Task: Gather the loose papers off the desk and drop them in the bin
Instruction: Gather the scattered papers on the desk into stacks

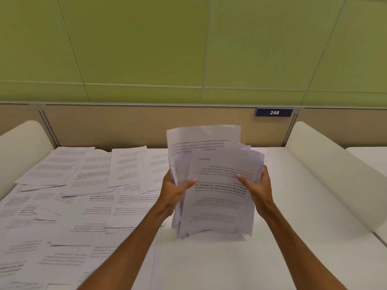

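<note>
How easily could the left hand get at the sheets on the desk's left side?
Probably not at once: the path to the loose sheets looks free, but the left hand grips the stack with the right hand and must let go first.

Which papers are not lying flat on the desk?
The stack of white printed papers gripped by the left hand and right hand; the other sheets lie flat.

- Green wall panels [146, 38] fill the upper half of the frame, split by thin seams.
- Below, a beige partition [146, 126] crosses mid-frame under a grey rail [146, 104].
- A dark blue plate [274, 112] reading 248 hangs at its upper right.
- A rounded cream divider mid-left [21, 147] and another mid-right [335, 174] flank the white desk [293, 258].
- Light is soft and even.
</note>
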`<state>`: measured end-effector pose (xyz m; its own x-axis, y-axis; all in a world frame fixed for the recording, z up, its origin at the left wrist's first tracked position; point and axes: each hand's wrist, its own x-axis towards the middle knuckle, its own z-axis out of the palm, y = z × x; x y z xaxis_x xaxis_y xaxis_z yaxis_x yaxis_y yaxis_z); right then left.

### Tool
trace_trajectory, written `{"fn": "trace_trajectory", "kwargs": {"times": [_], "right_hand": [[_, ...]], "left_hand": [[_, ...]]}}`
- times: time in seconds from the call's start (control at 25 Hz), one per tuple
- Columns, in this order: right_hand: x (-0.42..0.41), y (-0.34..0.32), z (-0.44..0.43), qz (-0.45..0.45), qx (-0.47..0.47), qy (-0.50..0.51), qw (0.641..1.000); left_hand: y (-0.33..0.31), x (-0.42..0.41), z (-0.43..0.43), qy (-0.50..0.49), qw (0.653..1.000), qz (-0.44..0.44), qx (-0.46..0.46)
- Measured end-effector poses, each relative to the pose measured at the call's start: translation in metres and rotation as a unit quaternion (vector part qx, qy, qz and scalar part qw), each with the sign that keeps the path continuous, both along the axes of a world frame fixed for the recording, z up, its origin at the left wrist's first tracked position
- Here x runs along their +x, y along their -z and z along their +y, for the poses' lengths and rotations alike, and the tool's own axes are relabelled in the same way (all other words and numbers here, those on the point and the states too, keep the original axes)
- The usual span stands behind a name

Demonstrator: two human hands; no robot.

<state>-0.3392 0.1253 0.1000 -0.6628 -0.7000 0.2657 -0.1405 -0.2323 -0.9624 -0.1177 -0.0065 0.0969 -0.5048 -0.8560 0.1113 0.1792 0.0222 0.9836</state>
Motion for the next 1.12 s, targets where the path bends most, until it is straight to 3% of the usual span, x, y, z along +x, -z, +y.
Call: {"fn": "trace_trajectory", "kwargs": {"times": [0.16,0.28,0.44,0.56,0.72,0.8,1.0,1.12], "right_hand": [[-0.015,0.003,-0.010,-0.033,-0.010,-0.072,0.997],[-0.020,0.011,-0.011,-0.001,0.039,-0.122,0.992],[-0.026,0.012,-0.017,0.016,0.034,-0.074,0.997],[-0.041,-0.003,-0.020,0.006,0.008,-0.039,0.999],[-0.047,-0.012,-0.017,0.086,0.005,-0.021,0.996],[-0.043,-0.009,-0.017,0.078,0.007,-0.002,0.997],[-0.042,-0.015,-0.024,0.017,-0.039,0.046,0.998],[-0.049,-0.005,-0.020,0.057,0.009,0.007,0.998]], "left_hand": [[0.010,0.000,-0.005,0.011,1.000,-0.016,0.009],[0.026,0.002,-0.006,-0.013,0.999,-0.046,0.025],[0.023,-0.010,0.005,-0.045,0.999,-0.004,0.004],[0.001,-0.027,0.003,-0.071,0.997,-0.011,-0.040],[-0.016,-0.042,0.000,-0.145,0.987,-0.030,-0.068],[-0.014,-0.047,0.001,-0.189,0.978,-0.040,-0.077],[-0.020,-0.066,0.004,-0.162,0.984,0.006,-0.080],[-0.014,-0.066,-0.003,-0.133,0.991,-0.009,-0.022]]}}
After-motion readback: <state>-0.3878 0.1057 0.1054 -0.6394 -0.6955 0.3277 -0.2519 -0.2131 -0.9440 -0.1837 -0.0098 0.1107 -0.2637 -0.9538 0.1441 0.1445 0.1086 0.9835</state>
